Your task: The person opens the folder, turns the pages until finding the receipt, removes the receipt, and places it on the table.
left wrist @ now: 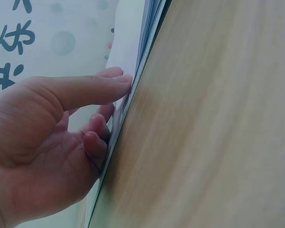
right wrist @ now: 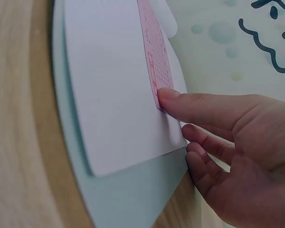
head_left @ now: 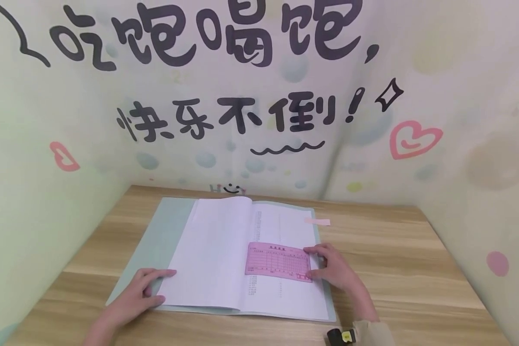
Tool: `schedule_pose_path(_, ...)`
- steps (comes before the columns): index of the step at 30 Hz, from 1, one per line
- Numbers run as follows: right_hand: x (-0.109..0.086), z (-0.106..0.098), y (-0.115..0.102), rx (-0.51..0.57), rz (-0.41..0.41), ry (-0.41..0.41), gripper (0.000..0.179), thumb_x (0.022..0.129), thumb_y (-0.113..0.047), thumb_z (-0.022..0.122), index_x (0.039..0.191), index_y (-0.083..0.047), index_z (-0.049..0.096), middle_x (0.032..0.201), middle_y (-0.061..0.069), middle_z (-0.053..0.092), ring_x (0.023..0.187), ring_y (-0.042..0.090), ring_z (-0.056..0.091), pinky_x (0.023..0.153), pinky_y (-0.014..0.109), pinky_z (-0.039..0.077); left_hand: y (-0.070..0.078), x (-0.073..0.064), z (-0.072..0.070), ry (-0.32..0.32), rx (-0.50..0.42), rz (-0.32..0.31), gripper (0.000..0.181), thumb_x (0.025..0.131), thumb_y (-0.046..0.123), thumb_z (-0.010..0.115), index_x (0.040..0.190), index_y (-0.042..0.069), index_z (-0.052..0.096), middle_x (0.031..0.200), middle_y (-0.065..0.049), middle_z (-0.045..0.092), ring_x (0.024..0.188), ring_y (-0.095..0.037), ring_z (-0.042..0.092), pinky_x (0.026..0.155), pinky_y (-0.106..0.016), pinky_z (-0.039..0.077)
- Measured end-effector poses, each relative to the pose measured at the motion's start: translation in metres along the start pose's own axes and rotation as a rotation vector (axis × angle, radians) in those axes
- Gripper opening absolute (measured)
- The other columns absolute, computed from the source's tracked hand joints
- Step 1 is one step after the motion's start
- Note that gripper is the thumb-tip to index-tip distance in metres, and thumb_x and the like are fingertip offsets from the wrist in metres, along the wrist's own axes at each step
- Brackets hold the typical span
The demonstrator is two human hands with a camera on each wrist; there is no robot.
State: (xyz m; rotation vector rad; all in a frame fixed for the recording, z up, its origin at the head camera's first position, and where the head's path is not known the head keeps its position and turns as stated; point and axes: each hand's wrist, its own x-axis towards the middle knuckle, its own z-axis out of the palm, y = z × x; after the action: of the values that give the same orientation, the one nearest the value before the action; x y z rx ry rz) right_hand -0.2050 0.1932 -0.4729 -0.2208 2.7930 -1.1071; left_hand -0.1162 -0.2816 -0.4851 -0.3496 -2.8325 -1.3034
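Observation:
A pale blue-green folder (head_left: 144, 245) lies open on the table with white pages inside. Across its right-hand printed page (head_left: 281, 305) lies a pink printed form slip (head_left: 277, 262), its left end near the fold. My right hand (head_left: 335, 269) holds the slip's right end, index finger at the upper corner and thumb at the lower one; in the right wrist view the thumb covers a corner of the slip (right wrist: 154, 59). My left hand (head_left: 136, 295) rests at the lower left of the blank left page (head_left: 203, 259), thumb and index finger extended and touching it.
A pale pink tab (head_left: 322, 222) sticks out past the folder's right edge. The wood-grain table (head_left: 393, 269) meets a wall (head_left: 225, 158) with large black lettering at the back. A black wrist device (head_left: 340, 336) sits by the right sleeve (head_left: 374, 334).

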Motion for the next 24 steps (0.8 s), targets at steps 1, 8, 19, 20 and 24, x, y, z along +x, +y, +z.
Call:
schedule_pose_path(1,-0.0005,0.0005,-0.0003,-0.005,0.003,0.003,0.052,0.075,-0.016,0.085,0.124,-0.02,0.067,0.126,0.007,0.057,0.111,0.024,0.055,0.095,0.044,0.05,0.0004,0.0,0.0001,-0.003,-0.005,-0.003,0.046,0.081,0.008,0.075,0.125,0.007,0.063,0.106,-0.009,0.041,0.072,-0.006,0.033,0.062,-0.021,0.03)
schedule_pose_path(8,0.0009,0.0033,0.0024,-0.013,-0.007,0.018,0.051,0.075,-0.014,0.085,0.123,-0.019,0.068,0.124,0.006,0.058,0.108,0.023,0.054,0.092,0.041,0.05,-0.0015,0.0001,0.0013,0.003,-0.017,0.012,0.045,0.081,0.007,0.075,0.124,0.007,0.063,0.105,-0.008,0.041,0.071,-0.006,0.034,0.062,-0.021,0.03)
schedule_pose_path(19,0.0027,0.001,0.007,-0.005,-0.018,0.018,0.051,0.075,-0.015,0.084,0.123,-0.019,0.067,0.123,0.006,0.059,0.104,0.021,0.053,0.087,0.034,0.048,-0.0001,0.0021,0.001,-0.017,-0.012,0.005,0.046,0.081,0.007,0.075,0.125,0.007,0.063,0.1,-0.006,0.041,0.072,-0.006,0.034,0.061,-0.021,0.03)
schedule_pose_path(20,0.0026,0.0012,0.0065,-0.007,-0.022,0.021,0.052,0.075,-0.014,0.084,0.124,-0.019,0.067,0.122,0.006,0.059,0.104,0.02,0.053,0.086,0.033,0.047,0.0,0.0019,0.0009,-0.021,-0.01,-0.003,0.046,0.081,0.008,0.075,0.125,0.007,0.063,0.099,-0.006,0.041,0.072,-0.005,0.034,0.061,-0.021,0.03)
schedule_pose_path(24,0.0013,0.0022,0.0052,-0.016,-0.032,0.031,0.053,0.076,-0.013,0.083,0.126,-0.018,0.065,0.12,0.006,0.06,0.103,0.019,0.054,0.086,0.033,0.048,0.0,0.0013,0.0007,-0.029,-0.003,-0.017,0.046,0.082,0.008,0.075,0.126,0.007,0.062,0.096,-0.005,0.04,0.072,-0.005,0.033,0.061,-0.021,0.03)
